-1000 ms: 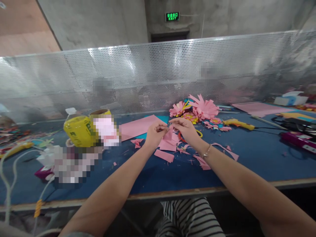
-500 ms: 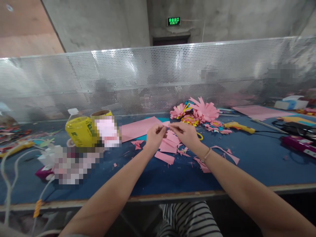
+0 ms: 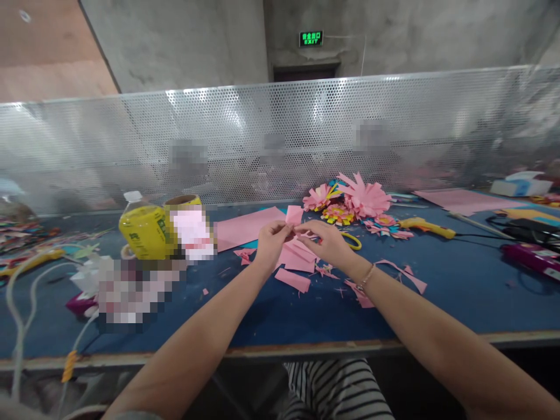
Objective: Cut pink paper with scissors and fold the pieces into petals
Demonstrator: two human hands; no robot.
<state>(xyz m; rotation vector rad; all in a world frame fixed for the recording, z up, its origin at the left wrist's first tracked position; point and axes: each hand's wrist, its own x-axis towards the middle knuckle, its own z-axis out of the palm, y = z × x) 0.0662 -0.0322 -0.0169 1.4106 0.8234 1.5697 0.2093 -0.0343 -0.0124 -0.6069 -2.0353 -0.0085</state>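
Observation:
A small pink paper piece (image 3: 294,214) stands up between my hands above the table. My left hand (image 3: 272,238) pinches its lower left part. My right hand (image 3: 327,240) has its fingertips closed at the paper's lower right edge, close to the left fingertips. Beneath the hands lie pink paper strips (image 3: 298,258), partly covered by the right hand. A folded pink piece (image 3: 292,280) rests nearer the table's front edge. Just behind the right hand shows a yellow loop-shaped handle (image 3: 352,241); the rest of it is hidden.
Paper flowers (image 3: 365,198) lie at the back, beside a yellow glue gun (image 3: 429,227). A large pink sheet (image 3: 245,226) lies left of centre. Farther left stand a yellow-labelled bottle (image 3: 146,230) and a phone (image 3: 192,231). A perforated metal panel (image 3: 245,128) borders the table's back.
The pink paper piece now stands upright above the fingertips, where before it lay low between them. My right fingers have shifted slightly downward. The whole view has moved a little.

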